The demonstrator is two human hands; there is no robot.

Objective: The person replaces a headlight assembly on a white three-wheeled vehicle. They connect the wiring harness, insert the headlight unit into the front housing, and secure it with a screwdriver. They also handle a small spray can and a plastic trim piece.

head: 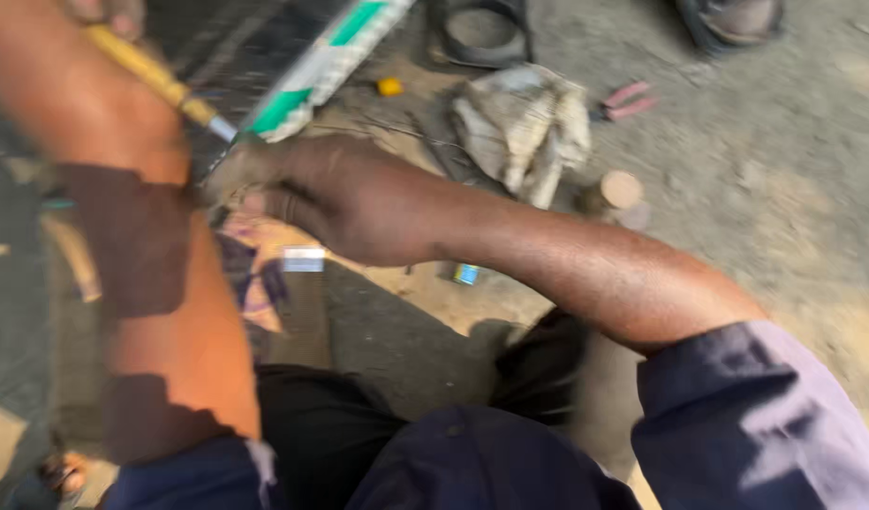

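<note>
Reaching across from the right side of the view, the right hand lay knuckles-up over the ground, its fingers curled in toward the palm at the tip of a yellow-handled tool. Whether those fingers actually pinched something could not be told, since the frame was blurred and the fingertips were tucked under. The tool ran slantwise from the upper left corner down to the right hand, its yellow handle ending in a short metal collar just above the knuckles. At the top left edge the left hand showed only as a few fingertips closed about the upper end of the handle; the left forearm ran down the left side of the view, much smeared by motion.

Just beside the tool's lower end, a long flat white-and-green strip lay at an angle over a dark ribbed surface. Further right on the dusty ground sat a crumpled grey rag, with pink-handled pliers near it and a small round wooden stub just below. A small yellow bit lay between the strip and the rag, and a dark rubber ring rested at the top edge. The person wore dark blue sleeves and sat low over the work
</note>
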